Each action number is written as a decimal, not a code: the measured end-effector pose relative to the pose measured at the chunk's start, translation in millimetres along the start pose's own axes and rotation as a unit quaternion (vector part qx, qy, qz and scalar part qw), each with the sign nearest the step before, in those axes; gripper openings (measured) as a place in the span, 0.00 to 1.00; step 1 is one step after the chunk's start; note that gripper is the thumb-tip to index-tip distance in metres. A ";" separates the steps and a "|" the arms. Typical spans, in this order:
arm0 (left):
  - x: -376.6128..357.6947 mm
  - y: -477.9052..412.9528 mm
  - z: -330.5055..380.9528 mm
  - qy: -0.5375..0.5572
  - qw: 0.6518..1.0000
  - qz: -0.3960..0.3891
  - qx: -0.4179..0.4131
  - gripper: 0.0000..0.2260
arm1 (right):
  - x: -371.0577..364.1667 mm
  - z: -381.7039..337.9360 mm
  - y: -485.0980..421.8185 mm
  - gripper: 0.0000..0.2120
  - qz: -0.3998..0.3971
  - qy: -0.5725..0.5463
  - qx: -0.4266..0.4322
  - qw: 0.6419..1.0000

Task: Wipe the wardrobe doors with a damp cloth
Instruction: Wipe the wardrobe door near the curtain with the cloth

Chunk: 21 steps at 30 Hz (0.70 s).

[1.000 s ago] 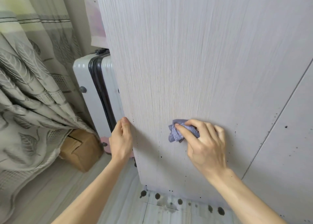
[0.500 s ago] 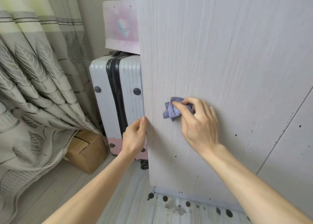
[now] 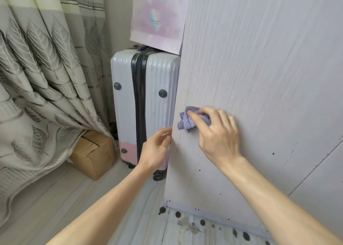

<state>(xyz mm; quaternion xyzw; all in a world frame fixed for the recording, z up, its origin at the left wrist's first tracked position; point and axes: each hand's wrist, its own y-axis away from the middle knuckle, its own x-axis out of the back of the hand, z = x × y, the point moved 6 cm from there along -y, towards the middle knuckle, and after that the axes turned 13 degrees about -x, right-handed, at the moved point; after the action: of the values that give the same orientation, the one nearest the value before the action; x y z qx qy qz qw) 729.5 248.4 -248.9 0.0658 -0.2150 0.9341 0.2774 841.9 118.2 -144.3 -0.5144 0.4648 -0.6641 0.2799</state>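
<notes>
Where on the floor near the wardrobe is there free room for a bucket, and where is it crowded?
Free: the floor in front of the cardboard box and the suitcase, between the curtain and the wardrobe door. Crowded: the corner where box, suitcase and curtain stand close together.

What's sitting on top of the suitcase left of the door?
A pink paper bag stands on the suitcase. The wardrobe door covers the right edges of both, so anything further right is hidden.
</notes>
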 end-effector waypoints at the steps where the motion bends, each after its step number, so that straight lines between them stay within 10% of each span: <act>1: -0.9 2.2 0.8 -0.006 1.000 0.002 -0.004 0.16 | -2.4 -1.5 -1.1 0.20 0.006 0.000 -0.006 1.000; 7: -2.0 11.0 3.1 -0.051 0.998 -0.020 -0.035 0.22 | -42.5 -18.7 63.5 0.18 -0.114 0.057 0.188 0.974; 16: -1.7 24.0 5.8 -0.105 0.991 -0.027 -0.084 0.26 | -18.5 3.4 63.1 0.27 -0.065 0.033 0.018 0.997; 21: -20.4 31.2 48.3 -0.395 0.845 0.005 -0.361 0.32 | 6.4 78.9 109.2 0.23 -0.088 0.045 -0.081 0.992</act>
<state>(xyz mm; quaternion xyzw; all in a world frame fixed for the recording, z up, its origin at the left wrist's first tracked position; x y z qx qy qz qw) 729.7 193.7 -221.8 0.3233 -0.6284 0.6870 0.1691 902.6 41.9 -237.4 -0.5436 0.4827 -0.6686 0.1565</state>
